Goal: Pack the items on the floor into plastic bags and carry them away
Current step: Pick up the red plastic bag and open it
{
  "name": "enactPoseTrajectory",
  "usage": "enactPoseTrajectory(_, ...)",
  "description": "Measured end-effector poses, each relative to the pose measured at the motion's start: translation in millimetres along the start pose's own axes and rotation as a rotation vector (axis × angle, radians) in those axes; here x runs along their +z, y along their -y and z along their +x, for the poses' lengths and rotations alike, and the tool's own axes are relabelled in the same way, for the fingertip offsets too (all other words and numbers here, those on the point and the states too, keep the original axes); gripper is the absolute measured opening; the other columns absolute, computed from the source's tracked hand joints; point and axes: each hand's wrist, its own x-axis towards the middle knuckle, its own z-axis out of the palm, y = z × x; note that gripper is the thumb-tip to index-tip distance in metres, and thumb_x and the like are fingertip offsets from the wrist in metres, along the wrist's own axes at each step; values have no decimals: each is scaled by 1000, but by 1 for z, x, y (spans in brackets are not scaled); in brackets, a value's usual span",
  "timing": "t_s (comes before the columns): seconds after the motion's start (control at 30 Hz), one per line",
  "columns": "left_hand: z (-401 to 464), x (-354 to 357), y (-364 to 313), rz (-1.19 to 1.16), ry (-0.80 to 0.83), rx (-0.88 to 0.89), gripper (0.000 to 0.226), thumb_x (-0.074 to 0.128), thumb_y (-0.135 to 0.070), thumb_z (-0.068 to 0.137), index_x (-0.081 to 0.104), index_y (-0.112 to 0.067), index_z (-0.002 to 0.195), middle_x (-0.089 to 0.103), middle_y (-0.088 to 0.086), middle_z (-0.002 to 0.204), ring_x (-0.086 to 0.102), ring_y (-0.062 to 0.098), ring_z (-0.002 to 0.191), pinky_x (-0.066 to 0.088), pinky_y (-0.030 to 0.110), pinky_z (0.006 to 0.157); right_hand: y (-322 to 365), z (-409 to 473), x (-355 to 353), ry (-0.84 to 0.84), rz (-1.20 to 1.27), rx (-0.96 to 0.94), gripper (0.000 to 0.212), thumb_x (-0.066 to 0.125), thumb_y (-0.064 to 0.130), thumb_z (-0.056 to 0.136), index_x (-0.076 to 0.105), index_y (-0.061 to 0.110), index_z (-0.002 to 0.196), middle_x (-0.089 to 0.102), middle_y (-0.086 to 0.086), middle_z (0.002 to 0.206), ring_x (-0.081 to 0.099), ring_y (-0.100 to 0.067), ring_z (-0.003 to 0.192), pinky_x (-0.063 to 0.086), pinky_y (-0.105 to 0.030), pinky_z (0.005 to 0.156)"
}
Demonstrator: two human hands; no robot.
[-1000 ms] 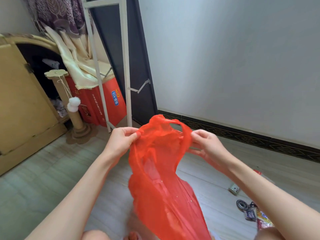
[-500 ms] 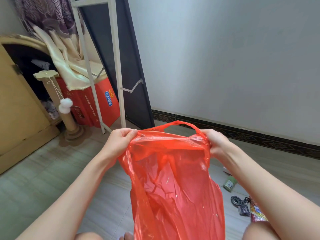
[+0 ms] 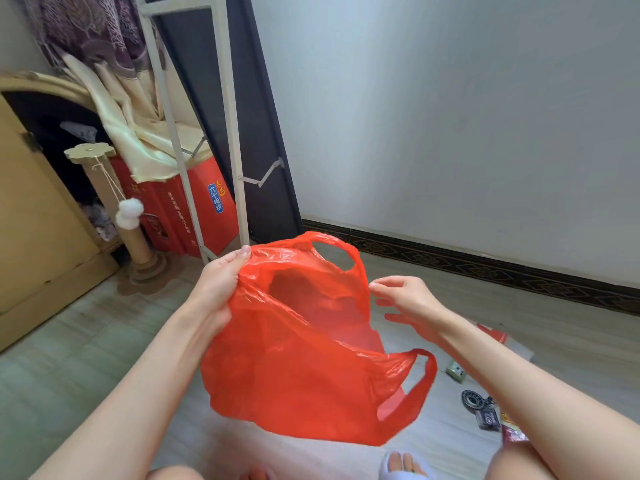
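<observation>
Step in hand: opening the bag; nothing packed yet.
Left hand (image 3: 218,289), 9 o'clock: grips the rim of one red plastic bag (image 3: 298,362), held centre, mouth agape.
Right hand (image 3: 407,303), 3 o'clock: fingers spread, holding nothing.
Floor items (image 3: 483,408), 4 o'clock: about five, partly hidden.
Next, by judgement: lower bag, load items.

Red carton (image 3: 194,209), left of centre in the frame — blue vertical label (image 3: 215,199) bearing white Chinese characters, reading 六个核桃. Further pale lettering runs down the carton's side — too small to read. No other legible markings.
</observation>
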Motion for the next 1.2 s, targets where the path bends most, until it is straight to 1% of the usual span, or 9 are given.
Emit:
enactPoseTrajectory(0.13,2,-2,-2,-140,55,-60,22,48,-26,93,65,-14,89,65,1,57,62,13,49,54,28,53,-5,1,2,130,-50,-35,41,66,22,84,56,10,121,62,-4,113,61,-11,96,47,-17,74)
enactPoseTrajectory(0.23,5,-5,-2,-149,88,-69,22,49,-28,92,66,-14,92,67,2,60,63,14,53,55,29,57,-10,-1,10,261,-103,-110,21,62,9,85,66,14,105,64,-2,91,54,-6,69,39,-11,55)
enactPoseTrajectory(0.37,9,-12,1,-76,133,-91,25,50,-30,92,67,-12,97,69,6,74,65,18,65,56,31,66,-3,7,10,57,27,-208,16,54,5,89,69,6,84,61,12,56,46,7,48,34,-9,49)
enactPoseTrajectory(0.5,14,-22,10,88,12,-131,18,54,-19,89,65,-5,91,63,14,77,60,23,62,51,33,65,6,12,-6,-61,247,-51,26,57,4,85,62,9,60,57,0,49,46,-4,37,37,-18,43)
enactPoseTrajectory(0.63,21,-26,19,91,-198,-91,12,57,-9,88,63,-7,78,65,1,48,60,11,41,52,24,46,13,10,-24,-228,544,107,18,71,12,79,61,3,66,59,-2,41,52,-11,33,45,-19,40)
enactPoseTrajectory(0.77,23,-28,23,144,-235,-111,7,62,-11,85,66,-5,84,66,1,52,62,11,47,54,27,59,22,1,-36,-196,538,81,23,66,18,82,58,4,65,55,1,34,49,-8,27,39,-12,33)
enactPoseTrajectory(0.9,12,-17,20,809,-379,343,22,62,-27,85,62,-12,102,61,5,96,58,21,92,44,31,85,20,0,-33,-82,472,25,28,58,28,88,63,6,70,61,-1,45,55,-10,38,45,-20,48)
enactPoseTrajectory(1.07,-18,30,12,1041,231,1034,31,60,-44,78,62,-23,101,60,-4,99,52,12,96,41,23,85,30,2,-13,-41,430,-79,27,54,23,90,60,8,69,56,-7,61,50,-14,50,41,-29,60)
enactPoseTrajectory(1.2,-28,62,29,1451,298,1221,53,50,-62,68,54,-26,108,59,-3,109,52,18,102,46,32,78,36,-5,1,8,398,-113,18,51,21,92,56,11,78,49,-9,68,45,-16,56,37,-24,50)
